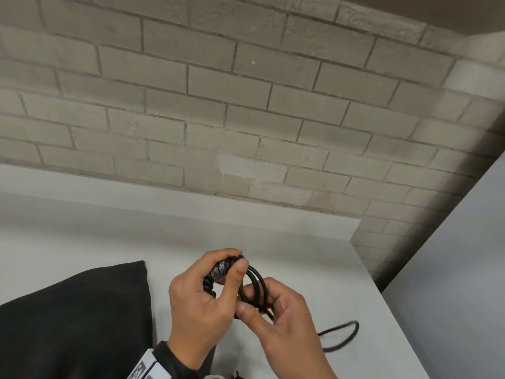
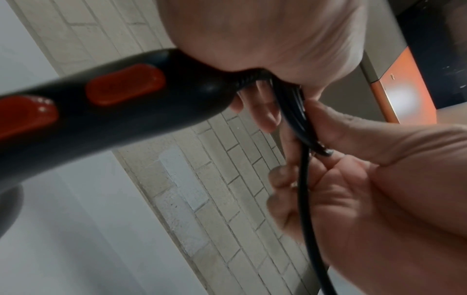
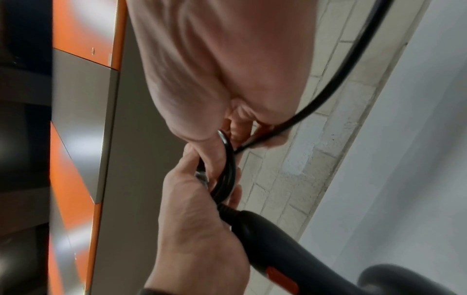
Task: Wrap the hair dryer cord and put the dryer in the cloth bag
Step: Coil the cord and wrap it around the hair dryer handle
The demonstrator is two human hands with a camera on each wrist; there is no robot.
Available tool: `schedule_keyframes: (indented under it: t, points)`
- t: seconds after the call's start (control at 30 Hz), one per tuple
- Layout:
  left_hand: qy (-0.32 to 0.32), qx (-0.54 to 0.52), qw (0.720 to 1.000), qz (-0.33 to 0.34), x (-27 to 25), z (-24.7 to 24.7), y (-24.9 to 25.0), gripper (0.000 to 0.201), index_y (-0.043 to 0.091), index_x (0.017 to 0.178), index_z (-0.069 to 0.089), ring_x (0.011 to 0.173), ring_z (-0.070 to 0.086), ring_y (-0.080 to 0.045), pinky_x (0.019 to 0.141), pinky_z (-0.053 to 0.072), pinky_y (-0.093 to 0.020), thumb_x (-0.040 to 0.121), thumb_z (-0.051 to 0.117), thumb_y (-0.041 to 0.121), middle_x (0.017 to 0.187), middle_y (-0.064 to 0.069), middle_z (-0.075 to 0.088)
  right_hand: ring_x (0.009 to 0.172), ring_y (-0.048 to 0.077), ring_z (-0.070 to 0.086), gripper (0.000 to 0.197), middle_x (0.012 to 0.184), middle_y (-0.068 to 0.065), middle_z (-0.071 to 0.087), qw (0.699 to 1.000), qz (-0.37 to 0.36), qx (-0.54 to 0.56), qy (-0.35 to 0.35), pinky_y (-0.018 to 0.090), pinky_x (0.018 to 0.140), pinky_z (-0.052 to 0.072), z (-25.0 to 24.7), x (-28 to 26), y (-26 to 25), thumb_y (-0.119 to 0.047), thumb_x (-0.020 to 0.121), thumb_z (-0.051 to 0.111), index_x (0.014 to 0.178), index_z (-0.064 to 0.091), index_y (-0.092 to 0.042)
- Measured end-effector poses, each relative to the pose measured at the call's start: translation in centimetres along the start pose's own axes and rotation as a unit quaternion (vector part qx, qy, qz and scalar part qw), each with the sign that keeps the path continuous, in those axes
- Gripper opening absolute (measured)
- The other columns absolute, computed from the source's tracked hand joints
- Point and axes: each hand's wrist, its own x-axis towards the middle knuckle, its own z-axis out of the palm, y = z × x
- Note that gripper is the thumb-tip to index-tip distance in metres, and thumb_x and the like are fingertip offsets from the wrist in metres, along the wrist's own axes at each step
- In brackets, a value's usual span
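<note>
Over the white table (image 1: 314,253), my left hand (image 1: 235,262) grips several black loops of the hair dryer cord (image 1: 254,283), thumb pressed on them, at the end of the handle. The black dryer handle (image 2: 131,111) with orange-red buttons hangs below that hand. My right hand (image 1: 257,296) pinches the cord just below the loops. The loose cord (image 1: 341,333) trails from there to the right across the table. A black cloth bag (image 1: 76,318) lies flat at the left. In the right wrist view the handle (image 3: 265,239) and loops (image 3: 227,169) show between both hands.
A pale brick wall (image 1: 246,105) stands right behind the table. The table's right edge drops off beside a grey panel (image 1: 451,269). An orange and grey cabinet (image 3: 83,119) appears in the wrist views.
</note>
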Motion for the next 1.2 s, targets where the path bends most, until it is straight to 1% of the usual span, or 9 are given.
schedule_keyframes:
  t: [0.17, 0.3, 0.4, 0.53, 0.67, 0.8, 0.87, 1.0, 1.2]
  points:
    - [-0.018, -0.017, 0.998, -0.066, 0.1, 0.6, 0.5, 0.023, 0.037, 0.087, 0.074, 0.08, 0.07, -0.006, 0.07, 0.048, -0.007, 0.076, 0.064, 0.054, 0.081, 0.012, 0.073, 0.099, -0.001, 0.058, 0.015, 0.1, -0.009, 0.065, 0.999, 0.008, -0.048, -0.025, 0.009, 0.083, 0.041, -1.2, 0.5, -0.8, -0.018, 0.079, 0.077, 0.081, 0.066, -0.028]
    - [0.006, -0.006, 0.996, -0.09, 0.0, 1.2, 0.4, 0.024, 0.042, 0.088, 0.071, 0.086, 0.068, -0.015, 0.078, 0.055, -0.026, 0.074, 0.063, 0.06, 0.082, 0.009, 0.072, 0.116, 0.004, 0.046, 0.019, 0.114, -0.017, 0.057, 0.984, -0.072, -0.159, 0.039, 0.014, 0.09, 0.037, -0.5, 0.6, 0.5, -0.032, 0.078, 0.076, 0.092, 0.064, -0.035]
    - [0.028, 0.02, 0.995, -0.095, -0.3, 1.8, 0.7, 0.025, 0.043, 0.088, 0.069, 0.098, 0.064, -0.017, 0.094, 0.05, -0.05, 0.076, 0.061, 0.063, 0.086, 0.024, 0.07, 0.098, 0.005, 0.052, 0.03, 0.106, -0.02, 0.054, 0.937, -0.176, -0.202, 0.223, 0.012, 0.08, 0.039, 1.1, 0.3, 1.5, -0.034, 0.075, 0.072, 0.099, 0.054, -0.039]
    - [0.05, 0.067, 0.994, -0.077, -0.5, 2.2, 1.1, 0.022, 0.044, 0.086, 0.065, 0.104, 0.057, -0.006, 0.103, 0.042, -0.053, 0.078, 0.057, 0.062, 0.091, 0.036, 0.065, 0.075, 0.014, 0.053, 0.012, 0.083, -0.01, 0.062, 0.853, -0.32, -0.319, 0.261, 0.028, 0.061, 0.046, 2.8, 0.4, 2.3, -0.015, 0.088, 0.058, 0.096, 0.057, -0.023]
    - [0.057, 0.078, 0.992, -0.077, -0.6, 2.2, 1.0, 0.019, 0.045, 0.086, 0.063, 0.103, 0.057, 0.003, 0.112, 0.031, -0.037, 0.079, 0.056, 0.062, 0.092, 0.039, 0.064, 0.073, 0.013, 0.048, 0.019, 0.073, -0.008, 0.063, 0.855, -0.282, -0.346, 0.264, 0.03, 0.05, 0.048, 3.5, 0.7, 1.9, -0.016, 0.088, 0.054, 0.105, 0.061, -0.021]
    - [0.056, 0.08, 0.995, -0.034, -0.4, 2.1, 1.0, 0.015, 0.04, 0.088, 0.064, 0.086, 0.061, 0.013, 0.111, 0.031, -0.046, 0.082, 0.059, 0.052, 0.097, 0.033, 0.065, 0.073, 0.009, 0.047, 0.023, 0.07, -0.015, 0.061, 0.881, -0.223, -0.344, 0.236, 0.025, 0.048, 0.05, 3.6, 0.7, 0.8, -0.022, 0.082, 0.054, 0.098, 0.07, -0.021]
    - [0.052, 0.082, 0.995, -0.022, -0.4, 2.0, 0.8, 0.014, 0.038, 0.088, 0.064, 0.082, 0.062, 0.012, 0.111, 0.031, -0.048, 0.082, 0.06, 0.05, 0.097, 0.03, 0.066, 0.078, 0.005, 0.05, 0.017, 0.076, -0.017, 0.06, 0.92, -0.137, -0.316, 0.187, 0.014, 0.056, 0.046, 2.9, 0.6, -0.3, -0.026, 0.086, 0.055, 0.096, 0.068, -0.031]
    - [0.028, 0.071, 0.997, 0.009, -0.4, 1.8, 0.6, 0.017, 0.034, 0.091, 0.065, 0.079, 0.065, 0.007, 0.111, 0.032, -0.048, 0.083, 0.062, 0.049, 0.096, 0.031, 0.067, 0.078, -0.003, 0.06, 0.015, 0.081, -0.01, 0.069, 0.993, 0.058, -0.105, -0.002, 0.012, 0.069, 0.043, 0.0, 0.8, -2.7, -0.018, 0.094, 0.059, 0.096, 0.071, -0.026]
    - [-0.044, -0.004, 0.999, 0.02, 0.0, 1.0, -0.1, 0.024, 0.03, 0.102, 0.07, 0.089, 0.069, -0.001, 0.108, 0.042, -0.033, 0.084, 0.067, 0.046, 0.097, 0.019, 0.072, 0.073, 0.012, 0.055, 0.014, 0.079, 0.004, 0.067, 0.97, 0.159, 0.135, -0.127, 0.023, 0.073, 0.048, -3.7, 1.7, -4.5, -0.021, 0.083, 0.066, 0.084, 0.073, -0.009]
